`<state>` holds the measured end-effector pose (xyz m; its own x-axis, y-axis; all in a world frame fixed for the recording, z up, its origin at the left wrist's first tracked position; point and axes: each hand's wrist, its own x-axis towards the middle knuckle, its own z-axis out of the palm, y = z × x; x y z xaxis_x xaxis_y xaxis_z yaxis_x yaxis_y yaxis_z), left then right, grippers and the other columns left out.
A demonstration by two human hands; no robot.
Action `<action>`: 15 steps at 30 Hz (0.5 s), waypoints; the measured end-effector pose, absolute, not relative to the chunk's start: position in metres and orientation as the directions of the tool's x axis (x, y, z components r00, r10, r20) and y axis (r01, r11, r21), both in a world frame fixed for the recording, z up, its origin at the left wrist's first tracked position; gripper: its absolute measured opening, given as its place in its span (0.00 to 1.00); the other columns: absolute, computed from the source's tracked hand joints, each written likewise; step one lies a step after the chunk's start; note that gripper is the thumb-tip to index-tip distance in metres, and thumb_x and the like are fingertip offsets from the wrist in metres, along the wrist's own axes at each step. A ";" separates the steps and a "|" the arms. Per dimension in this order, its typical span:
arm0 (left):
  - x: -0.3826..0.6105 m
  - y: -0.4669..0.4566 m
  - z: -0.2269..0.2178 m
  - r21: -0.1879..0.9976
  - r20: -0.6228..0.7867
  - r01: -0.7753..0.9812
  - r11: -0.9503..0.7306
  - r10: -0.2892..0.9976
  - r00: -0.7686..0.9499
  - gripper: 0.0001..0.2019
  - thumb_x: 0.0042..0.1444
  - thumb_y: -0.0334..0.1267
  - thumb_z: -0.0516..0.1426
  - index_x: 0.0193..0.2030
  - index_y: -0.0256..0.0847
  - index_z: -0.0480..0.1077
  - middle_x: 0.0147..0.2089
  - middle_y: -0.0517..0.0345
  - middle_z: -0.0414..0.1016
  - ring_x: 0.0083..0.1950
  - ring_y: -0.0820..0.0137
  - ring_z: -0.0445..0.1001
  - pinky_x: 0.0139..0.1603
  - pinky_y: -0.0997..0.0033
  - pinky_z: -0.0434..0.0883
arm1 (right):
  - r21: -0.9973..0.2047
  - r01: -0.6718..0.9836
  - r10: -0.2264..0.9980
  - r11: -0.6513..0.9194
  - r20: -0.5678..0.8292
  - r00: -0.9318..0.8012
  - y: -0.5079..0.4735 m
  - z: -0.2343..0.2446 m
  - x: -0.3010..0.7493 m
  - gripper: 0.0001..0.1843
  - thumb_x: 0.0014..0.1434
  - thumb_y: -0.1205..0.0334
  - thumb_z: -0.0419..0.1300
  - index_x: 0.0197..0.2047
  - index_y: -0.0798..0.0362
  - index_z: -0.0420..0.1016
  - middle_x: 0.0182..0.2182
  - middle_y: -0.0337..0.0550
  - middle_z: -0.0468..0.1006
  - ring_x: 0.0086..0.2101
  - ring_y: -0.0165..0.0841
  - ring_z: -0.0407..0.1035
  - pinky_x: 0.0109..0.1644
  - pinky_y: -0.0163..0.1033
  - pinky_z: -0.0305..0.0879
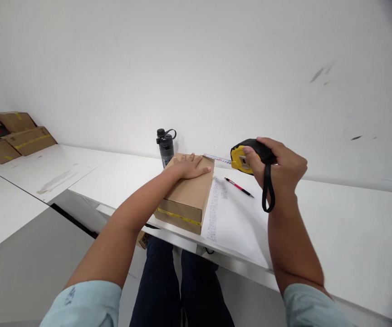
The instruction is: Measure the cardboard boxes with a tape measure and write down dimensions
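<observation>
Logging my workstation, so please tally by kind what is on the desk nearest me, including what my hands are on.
Cardboard box, under the left hand: 1
Water bottle: 1
Tape measure, in the right hand: 1
Pen: 1
Paper sheet: 1
Total: 5

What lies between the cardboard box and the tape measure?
Head view: the pulled-out tape blade runs from the tape measure to the far corner of the cardboard box. Nearer the person, a written sheet of paper and a red pen lie on the table.
</observation>
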<state>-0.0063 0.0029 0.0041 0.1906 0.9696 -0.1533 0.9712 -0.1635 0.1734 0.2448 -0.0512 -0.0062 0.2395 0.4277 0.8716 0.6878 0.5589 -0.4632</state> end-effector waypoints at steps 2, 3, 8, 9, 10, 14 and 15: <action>-0.008 0.012 0.007 0.151 -0.166 0.978 -0.142 0.972 0.167 0.56 0.55 0.84 0.41 0.84 0.57 0.44 0.87 0.52 0.34 0.86 0.40 0.33 0.80 0.26 0.37 | -0.459 0.712 0.444 0.532 0.867 0.227 -0.057 -0.003 0.244 0.23 0.63 0.40 0.65 0.54 0.45 0.84 0.47 0.51 0.86 0.48 0.53 0.82 0.53 0.58 0.79; -0.009 0.016 0.008 0.142 -0.173 0.982 -0.124 0.974 0.148 0.57 0.53 0.85 0.42 0.84 0.58 0.43 0.87 0.52 0.33 0.86 0.39 0.33 0.80 0.26 0.38 | -0.452 0.729 0.449 0.514 0.866 0.220 -0.060 -0.002 0.243 0.24 0.63 0.40 0.65 0.54 0.45 0.84 0.47 0.51 0.86 0.48 0.54 0.81 0.54 0.58 0.78; -0.010 0.031 0.013 0.154 -0.149 0.988 0.013 0.989 0.010 0.59 0.46 0.87 0.51 0.82 0.62 0.53 0.87 0.52 0.42 0.85 0.34 0.40 0.78 0.24 0.44 | -0.392 0.805 0.407 0.445 0.889 0.208 -0.060 -0.001 0.239 0.24 0.64 0.38 0.64 0.50 0.46 0.85 0.40 0.50 0.87 0.44 0.51 0.83 0.49 0.54 0.79; -0.011 0.034 0.014 0.168 -0.133 0.985 0.036 0.991 -0.014 0.59 0.44 0.86 0.54 0.80 0.62 0.56 0.86 0.51 0.46 0.84 0.33 0.42 0.78 0.24 0.47 | -0.384 0.811 0.399 0.441 0.893 0.206 -0.059 -0.001 0.238 0.24 0.64 0.37 0.63 0.49 0.46 0.85 0.39 0.50 0.87 0.43 0.50 0.83 0.48 0.53 0.79; -0.013 0.036 0.014 0.181 -0.127 0.982 0.060 0.991 -0.038 0.59 0.42 0.85 0.57 0.79 0.63 0.59 0.85 0.50 0.50 0.84 0.32 0.45 0.77 0.24 0.50 | -0.380 0.814 0.396 0.439 0.895 0.204 -0.058 -0.001 0.238 0.24 0.64 0.36 0.63 0.49 0.46 0.85 0.38 0.49 0.87 0.42 0.50 0.83 0.46 0.52 0.79; -0.024 0.039 0.014 0.248 -0.113 0.954 0.171 0.983 -0.146 0.54 0.41 0.80 0.62 0.74 0.60 0.67 0.79 0.44 0.64 0.79 0.31 0.58 0.72 0.31 0.64 | -0.395 0.800 0.402 0.451 0.890 0.212 -0.057 0.000 0.237 0.25 0.64 0.36 0.62 0.48 0.47 0.85 0.40 0.50 0.88 0.41 0.49 0.83 0.45 0.52 0.79; -0.027 0.039 0.014 0.290 -0.064 0.939 0.187 0.982 -0.175 0.52 0.42 0.79 0.62 0.72 0.57 0.70 0.76 0.41 0.68 0.77 0.31 0.62 0.70 0.33 0.66 | -0.402 0.790 0.403 0.463 0.889 0.216 -0.059 0.001 0.236 0.25 0.64 0.36 0.62 0.48 0.47 0.85 0.41 0.50 0.88 0.41 0.50 0.83 0.45 0.53 0.79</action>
